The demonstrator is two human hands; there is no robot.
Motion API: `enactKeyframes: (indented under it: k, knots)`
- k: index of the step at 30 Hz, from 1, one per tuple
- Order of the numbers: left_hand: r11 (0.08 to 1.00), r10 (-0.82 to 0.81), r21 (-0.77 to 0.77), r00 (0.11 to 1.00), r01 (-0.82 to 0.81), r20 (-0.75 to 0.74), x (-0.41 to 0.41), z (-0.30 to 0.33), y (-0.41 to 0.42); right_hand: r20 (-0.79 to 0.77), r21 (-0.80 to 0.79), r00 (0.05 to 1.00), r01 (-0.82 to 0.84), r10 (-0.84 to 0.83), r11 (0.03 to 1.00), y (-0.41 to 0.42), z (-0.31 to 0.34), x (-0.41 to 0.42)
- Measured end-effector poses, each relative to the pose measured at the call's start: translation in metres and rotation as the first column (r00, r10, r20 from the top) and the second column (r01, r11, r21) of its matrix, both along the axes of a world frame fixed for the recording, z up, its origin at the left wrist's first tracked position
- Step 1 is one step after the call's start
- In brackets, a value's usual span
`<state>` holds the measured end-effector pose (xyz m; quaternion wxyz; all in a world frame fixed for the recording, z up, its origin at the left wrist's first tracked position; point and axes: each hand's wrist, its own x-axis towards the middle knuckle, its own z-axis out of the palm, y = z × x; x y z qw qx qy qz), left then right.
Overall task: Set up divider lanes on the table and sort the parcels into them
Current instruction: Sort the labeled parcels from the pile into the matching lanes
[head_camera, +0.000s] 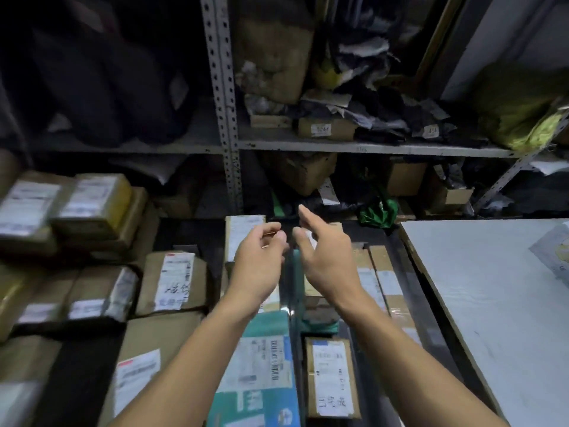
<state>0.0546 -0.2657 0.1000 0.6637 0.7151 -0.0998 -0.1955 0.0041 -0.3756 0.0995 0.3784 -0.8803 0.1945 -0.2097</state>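
Neither grip holds anything: left hand (pixel 260 257) loosely curled, right hand (pixel 323 257) open with forefinger extended.
Both hover over a clear upright divider (pixel 292 291) between parcels — teal box (pixel 261 365) left, labelled carton (pixel 331 377) right.

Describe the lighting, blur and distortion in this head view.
Head view: dim overall, upper-left shelves nearly black; the white board at right is brightest. The stacked parcels at left are motion-smeared, labels unreadable. Wide-angle bending curves the shelf rail. Left hand and right hand are fairly sharp.
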Motion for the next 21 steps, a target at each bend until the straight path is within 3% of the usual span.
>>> enactKeyframes:
  k: [8, 13, 15, 19, 21]
  knots:
    - [0.984, 0.176, 0.016, 0.984, -0.176, 0.024, 0.073, -0.002, 0.182, -0.071, -0.029, 0.987, -0.148, 0.146, 0.989, 0.167, 0.007, 0.077]
    - [0.965, 0.256, 0.048, 0.967, -0.256, 0.016, 0.125, -0.023, 0.283, -0.119, 0.049, 0.975, -0.183, 0.188, 0.982, 0.248, -0.013, 0.136]
    - [0.958, 0.28, 0.062, 0.96, -0.279, -0.011, 0.146, -0.035, 0.314, -0.179, 0.123, 0.965, -0.171, 0.192, 0.977, 0.269, -0.03, 0.166]
    - [0.948, 0.31, 0.091, 0.949, -0.305, -0.049, 0.18, -0.06, 0.352, -0.251, 0.459, 0.958, -0.008, 0.138, 0.889, 0.294, -0.063, 0.241]
    - [0.947, 0.314, 0.091, 0.946, -0.307, -0.078, 0.192, -0.073, 0.361, -0.281, 0.497, 0.952, 0.036, 0.122, 0.867, 0.297, -0.075, 0.278]
